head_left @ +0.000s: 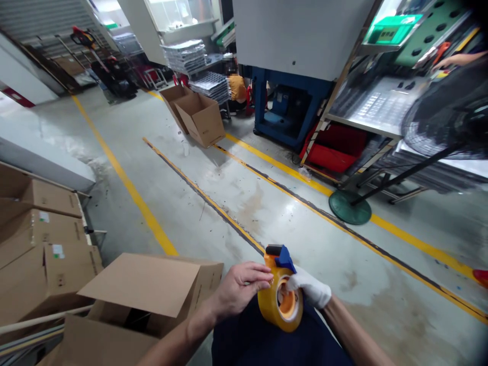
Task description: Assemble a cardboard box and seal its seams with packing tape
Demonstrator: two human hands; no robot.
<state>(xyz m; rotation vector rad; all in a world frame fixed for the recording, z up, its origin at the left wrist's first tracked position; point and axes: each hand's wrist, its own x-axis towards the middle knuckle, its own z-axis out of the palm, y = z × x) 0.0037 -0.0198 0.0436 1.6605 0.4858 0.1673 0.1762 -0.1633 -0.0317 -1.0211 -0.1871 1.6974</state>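
Observation:
A tape dispenser with an orange body, a blue guard and a black roller sits in front of my lap, loaded with a wide roll of yellowish clear tape. My right hand, in a white glove, grips the dispenser, its fingers partly hidden by the roll and frame. My bare left hand touches the near side of the roll, thumb and fingers pinched together at its edge. Whether a tape end is between those fingertips is too small to make out. An open cardboard box stands left of my left arm.
More cardboard boxes are stacked at the left. Two open boxes stand ahead near a crouching person. A floor fan's green base and a metal worktable are at the right. Yellow lines mark the floor.

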